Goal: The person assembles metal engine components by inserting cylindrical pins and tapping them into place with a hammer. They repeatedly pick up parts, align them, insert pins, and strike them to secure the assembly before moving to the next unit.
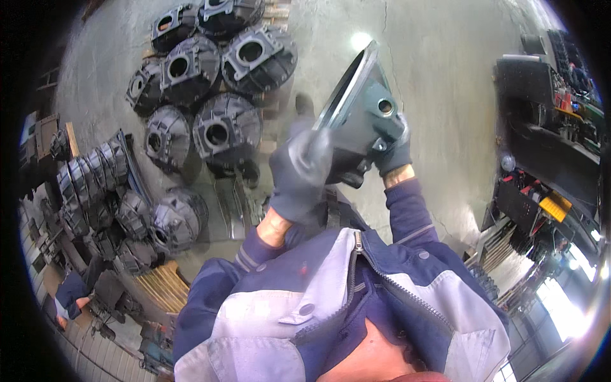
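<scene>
A dark cast-metal bell housing [363,118] is held up in front of my chest, tilted so its wide flanged mouth faces up and left. A round bored hole shows on its side. My left hand [302,169], in a dark grey glove, is closed on the lower left end of the flange; its fingers are a little blurred. On the housing's right side, my gloved right hand [398,149] grips it, with most fingers hidden behind the casting.
Several similar housings [216,130] stand on wooden pallets at the far left, and more castings [95,172] are stacked at left. A dark workbench [541,140] with tools and a yellow bin [555,206] runs along the right. A co-worker's sleeve [70,294] shows at lower left.
</scene>
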Available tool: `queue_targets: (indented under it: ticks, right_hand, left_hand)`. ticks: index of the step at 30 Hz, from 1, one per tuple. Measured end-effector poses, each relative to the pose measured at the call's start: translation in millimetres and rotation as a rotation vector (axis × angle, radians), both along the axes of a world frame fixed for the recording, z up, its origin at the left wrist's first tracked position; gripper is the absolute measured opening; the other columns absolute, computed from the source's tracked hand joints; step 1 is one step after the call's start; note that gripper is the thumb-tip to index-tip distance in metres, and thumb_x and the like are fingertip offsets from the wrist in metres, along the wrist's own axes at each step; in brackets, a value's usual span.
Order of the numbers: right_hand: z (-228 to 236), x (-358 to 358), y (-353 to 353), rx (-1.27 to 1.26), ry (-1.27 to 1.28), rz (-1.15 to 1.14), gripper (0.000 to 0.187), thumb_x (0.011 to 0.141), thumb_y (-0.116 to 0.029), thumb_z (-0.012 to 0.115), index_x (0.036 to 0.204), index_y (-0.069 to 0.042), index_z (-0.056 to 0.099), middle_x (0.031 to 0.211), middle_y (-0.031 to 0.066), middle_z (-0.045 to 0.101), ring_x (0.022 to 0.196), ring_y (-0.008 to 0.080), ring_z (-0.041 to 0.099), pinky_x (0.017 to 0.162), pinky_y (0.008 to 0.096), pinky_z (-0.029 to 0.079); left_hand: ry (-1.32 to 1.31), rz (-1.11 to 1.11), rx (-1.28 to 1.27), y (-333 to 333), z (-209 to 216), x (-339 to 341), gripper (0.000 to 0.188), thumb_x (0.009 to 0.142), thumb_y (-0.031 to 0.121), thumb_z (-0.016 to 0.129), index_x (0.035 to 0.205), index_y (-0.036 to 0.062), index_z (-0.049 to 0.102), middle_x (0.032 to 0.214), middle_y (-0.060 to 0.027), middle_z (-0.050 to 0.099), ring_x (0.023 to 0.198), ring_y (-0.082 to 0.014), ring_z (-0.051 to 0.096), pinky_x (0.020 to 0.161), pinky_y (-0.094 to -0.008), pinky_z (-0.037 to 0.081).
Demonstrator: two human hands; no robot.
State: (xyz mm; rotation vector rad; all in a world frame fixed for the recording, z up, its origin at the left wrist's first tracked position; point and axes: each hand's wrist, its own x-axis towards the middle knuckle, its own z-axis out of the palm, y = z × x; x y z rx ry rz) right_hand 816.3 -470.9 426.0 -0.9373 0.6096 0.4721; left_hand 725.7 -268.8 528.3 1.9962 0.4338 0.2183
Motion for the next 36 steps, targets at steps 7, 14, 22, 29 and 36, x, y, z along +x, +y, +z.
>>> queue_targets:
  ticks: [7, 14, 22, 29, 36]
  right_hand:
    - [-28.1, 134.7, 22.8, 0.037, 0.001, -0.036, 0.029, 0.107, -0.023, 0.043, 0.122, -0.01, 0.064, 0.103, 0.0038, 0.071, 0.091, 0.0147, 0.069, 0.077, 0.0317, 0.06]
    - [-59.7, 274.2, 9.6, -0.304, -0.399, 0.193, 0.043, 0.083, -0.018, 0.077, 0.124, -0.007, 0.066, 0.119, 0.0084, 0.073, 0.111, 0.0236, 0.069, 0.098, 0.0383, 0.055]
    - [-39.8, 515.4, 1.3, 0.129, -0.126, 0.216, 0.049, 0.104, -0.027, 0.052, 0.146, -0.002, 0.05, 0.14, 0.0158, 0.06, 0.124, 0.0308, 0.061, 0.108, 0.046, 0.05]
    - [-29.4, 706.1, 45.2, -0.003, 0.027, 0.288, 0.045, 0.1, -0.034, 0.055, 0.136, -0.007, 0.059, 0.13, 0.0106, 0.066, 0.119, 0.0313, 0.063, 0.105, 0.0492, 0.051]
    - [-42.6, 854.6, 135.8, -0.162, -0.192, 0.551, 0.04, 0.1, -0.034, 0.06, 0.13, -0.008, 0.062, 0.125, 0.0122, 0.068, 0.116, 0.0294, 0.064, 0.104, 0.0449, 0.052]
  left_hand:
    - [0.068, -0.09, 0.083, 18.0, 18.6, 165.3, 0.025, 0.089, 0.023, 0.074, 0.083, -0.0004, 0.07, 0.071, -0.0201, 0.064, 0.061, -0.0258, 0.064, 0.061, -0.0368, 0.051]
    - [0.126, -0.205, 0.263, 15.8, 18.6, 339.0, 0.033, 0.082, 0.036, 0.076, 0.081, 0.0034, 0.073, 0.068, -0.0194, 0.067, 0.063, -0.0376, 0.07, 0.06, -0.0452, 0.055]
    - [0.054, -0.081, 0.407, 0.6, -3.2, 553.3, 0.028, 0.081, 0.035, 0.076, 0.074, 0.0081, 0.07, 0.063, -0.0159, 0.066, 0.057, -0.0341, 0.068, 0.056, -0.0448, 0.054]
    - [0.107, 0.001, 0.18, 48.0, -1.0, 702.0, 0.036, 0.08, 0.04, 0.078, 0.077, 0.0063, 0.065, 0.064, -0.0156, 0.066, 0.057, -0.0331, 0.067, 0.053, -0.0452, 0.053]
    - [0.027, 0.056, 0.333, 156.8, 5.0, 841.8, 0.032, 0.077, 0.038, 0.076, 0.075, 0.008, 0.064, 0.063, -0.0139, 0.066, 0.055, -0.0308, 0.067, 0.052, -0.0432, 0.052]
